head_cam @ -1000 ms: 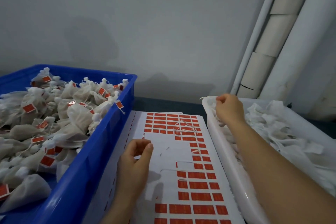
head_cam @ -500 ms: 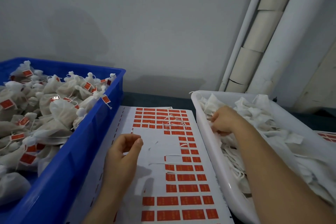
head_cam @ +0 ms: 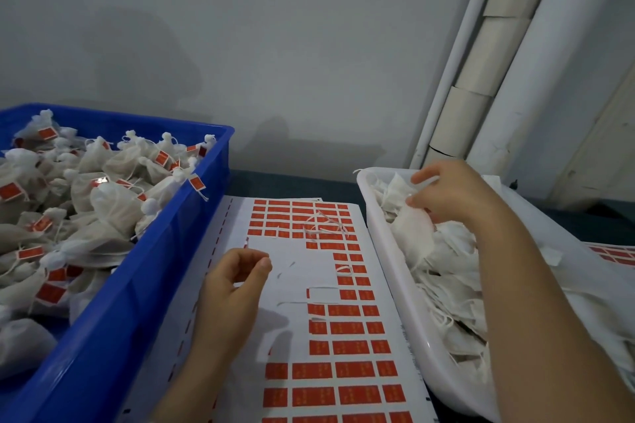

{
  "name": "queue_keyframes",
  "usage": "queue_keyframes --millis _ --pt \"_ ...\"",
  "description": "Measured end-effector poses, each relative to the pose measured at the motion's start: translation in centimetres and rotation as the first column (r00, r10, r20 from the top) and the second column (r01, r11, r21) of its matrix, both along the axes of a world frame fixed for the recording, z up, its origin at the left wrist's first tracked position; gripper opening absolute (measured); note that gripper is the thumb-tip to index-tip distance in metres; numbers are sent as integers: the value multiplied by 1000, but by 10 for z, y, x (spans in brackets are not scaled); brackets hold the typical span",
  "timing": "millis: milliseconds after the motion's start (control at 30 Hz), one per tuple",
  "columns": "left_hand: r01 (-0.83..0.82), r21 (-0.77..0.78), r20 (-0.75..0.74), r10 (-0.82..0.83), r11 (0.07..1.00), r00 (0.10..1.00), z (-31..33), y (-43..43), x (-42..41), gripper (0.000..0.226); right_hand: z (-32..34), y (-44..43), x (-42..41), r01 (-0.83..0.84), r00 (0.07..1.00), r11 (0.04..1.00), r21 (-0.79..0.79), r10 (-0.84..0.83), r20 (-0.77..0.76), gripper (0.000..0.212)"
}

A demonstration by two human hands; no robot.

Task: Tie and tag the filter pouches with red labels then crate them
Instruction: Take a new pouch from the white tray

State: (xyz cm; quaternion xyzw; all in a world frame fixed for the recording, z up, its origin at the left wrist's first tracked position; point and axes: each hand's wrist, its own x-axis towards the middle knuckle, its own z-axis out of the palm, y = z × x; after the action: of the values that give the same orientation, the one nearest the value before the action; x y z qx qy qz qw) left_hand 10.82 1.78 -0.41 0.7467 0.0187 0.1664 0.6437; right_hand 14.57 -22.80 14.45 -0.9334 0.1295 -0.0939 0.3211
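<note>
With the right hand [head_cam: 450,196] pinching an untied filter pouch [head_cam: 412,230] in the white tray [head_cam: 388,271] at the table's [head_cam: 292,184] right edge and the left hand [head_cam: 230,288] loosely curled and empty over the label sheet [head_cam: 302,271], tangled strings [head_cam: 443,314] could drag neighbours out

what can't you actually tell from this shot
Head view only:
- Print on the red labels: too small.
- Blue crate: left and near ends cut off by the frame.
- Tray contents under the right forearm: hidden by it.
- Right hand: blur hides whether it grips a pouch.
- Left hand: whether it pinches anything, too small.
</note>
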Motion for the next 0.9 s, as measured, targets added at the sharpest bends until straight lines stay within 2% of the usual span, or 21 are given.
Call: queue_keyframes --millis 100,200,333,400,500,567,633,700,800,900 --pt "16 5 11 -16 1000 1000 2 1 -2 6 5 8 -7 -27 979 989 -142 54 195 30" --pt "51 -1 23 -51 999 998 5 0 -6 3 13 19 -18 -93 902 993 -74 115 416 27" --pt "130 -93 85 -122 987 989 14 0 -10 31 23 40 -36 -249 818 968 38 189 544 23" --pt "220 -198 142 -194 955 971 17 0 -10 39 17 51 -46 -370 812 927 64 289 506 23" --pt "463 -362 166 -432 809 886 20 1 -11 62 -12 74 -57 -497 832 864 85 447 328 30" --pt "554 -334 117 -549 763 827 21 0 -15 44 -40 89 -61 -495 853 864 87 465 236 31" --pt "534 -160 60 -532 830 845 20 -2 -18 25 -66 102 -63 -467 872 876 117 435 225 29" --pt "467 -48 20 -467 883 884 17 -3 -17 23 -87 109 -63 -427 889 886 183 373 266 26" --pt "415 -2 -57 -415 910 908 14 -1 -15 6 -106 110 -61 -380 911 845 378 271 309 23" --pt "391 -20 -71 -391 920 918 10 1 -13 6 -118 104 -59 -312 945 728 611 170 280 18"
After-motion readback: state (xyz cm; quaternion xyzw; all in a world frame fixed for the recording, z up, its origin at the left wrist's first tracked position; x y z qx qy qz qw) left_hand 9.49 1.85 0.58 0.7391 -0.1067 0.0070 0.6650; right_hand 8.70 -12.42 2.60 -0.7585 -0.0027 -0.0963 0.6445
